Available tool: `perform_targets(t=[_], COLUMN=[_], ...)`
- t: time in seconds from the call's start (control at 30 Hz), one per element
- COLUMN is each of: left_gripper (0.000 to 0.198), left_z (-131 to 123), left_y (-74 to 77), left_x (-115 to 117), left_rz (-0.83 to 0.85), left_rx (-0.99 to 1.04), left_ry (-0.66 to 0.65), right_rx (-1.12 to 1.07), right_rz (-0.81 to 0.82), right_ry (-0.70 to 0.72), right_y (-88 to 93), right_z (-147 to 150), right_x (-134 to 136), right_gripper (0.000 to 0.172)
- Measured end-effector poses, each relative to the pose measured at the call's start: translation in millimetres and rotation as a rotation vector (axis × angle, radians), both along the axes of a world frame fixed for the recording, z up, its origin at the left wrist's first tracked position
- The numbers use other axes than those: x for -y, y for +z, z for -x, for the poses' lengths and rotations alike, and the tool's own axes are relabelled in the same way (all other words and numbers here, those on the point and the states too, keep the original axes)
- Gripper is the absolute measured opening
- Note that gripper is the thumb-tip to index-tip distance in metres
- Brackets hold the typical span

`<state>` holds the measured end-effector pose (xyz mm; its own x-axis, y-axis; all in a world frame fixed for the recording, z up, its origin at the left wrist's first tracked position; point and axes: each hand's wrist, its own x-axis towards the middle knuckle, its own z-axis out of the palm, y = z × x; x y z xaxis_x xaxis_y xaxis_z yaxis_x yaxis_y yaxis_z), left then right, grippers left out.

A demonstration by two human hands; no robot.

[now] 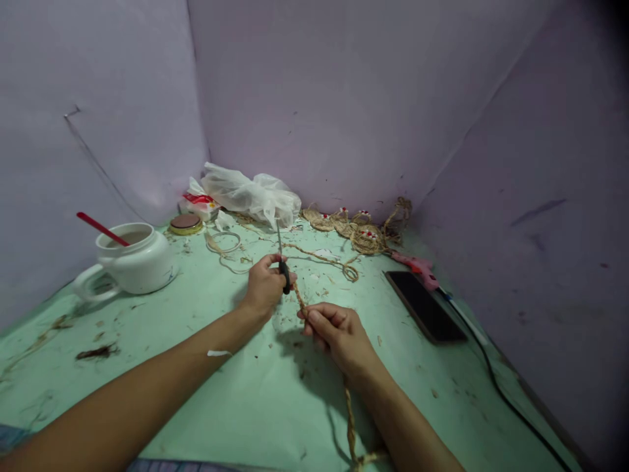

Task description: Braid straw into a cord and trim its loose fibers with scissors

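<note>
My left hand (pixel 264 286) is closed around a pair of scissors (pixel 284 275) with a black handle, its thin blade pointing away from me. A twisted brown fibre rope (pixel 297 294) stretches from beside that hand to my right hand (pixel 339 333), which pinches it between thumb and fingers. Below the right wrist the rope hangs on toward the near edge, where it meets a knot or thicker strand. Whether the left fingers also grip the rope end, I cannot tell. A second length of twisted rope (pixel 314 254), ending in a loop, lies just beyond.
Left stands a white mug (pixel 147 262) with a red stick; a round tin (pixel 186 224) and plastic bag (pixel 250 193) sit behind. Woven coils (pixel 367 241) line the back wall. A pink glue gun (pixel 417 267) touches a phone (pixel 425 308) at right, its cable running nearward.
</note>
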<state>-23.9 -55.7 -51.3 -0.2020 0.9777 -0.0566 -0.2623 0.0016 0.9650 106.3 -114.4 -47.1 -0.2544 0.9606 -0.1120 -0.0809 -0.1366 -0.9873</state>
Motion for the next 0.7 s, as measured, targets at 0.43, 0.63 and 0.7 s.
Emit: perform_targets(t=[0.43, 0.63, 0.7], left_gripper=[0.047, 0.073, 0.075], left_z=[7, -7, -11], left_y=[2.1, 10.6, 9.7], left_x=[7, 28, 34], left_rz=[-0.068, -0.036, -0.082], left_rx=[-0.014, -0.152, -0.207], left_ry=[-0.465, -0.508, -0.505], right_rx=[0.153, -0.154, -0.185], right_rz=[0.130, 0.146, 0.163], right_ry=[0.006, -0.161, -0.125], right_y=[-5.7, 0.2, 1.0], right_z=[-10, -15, -15], right_x=[-8, -14, -13], right_gripper=[0.035, 0.032, 0.030])
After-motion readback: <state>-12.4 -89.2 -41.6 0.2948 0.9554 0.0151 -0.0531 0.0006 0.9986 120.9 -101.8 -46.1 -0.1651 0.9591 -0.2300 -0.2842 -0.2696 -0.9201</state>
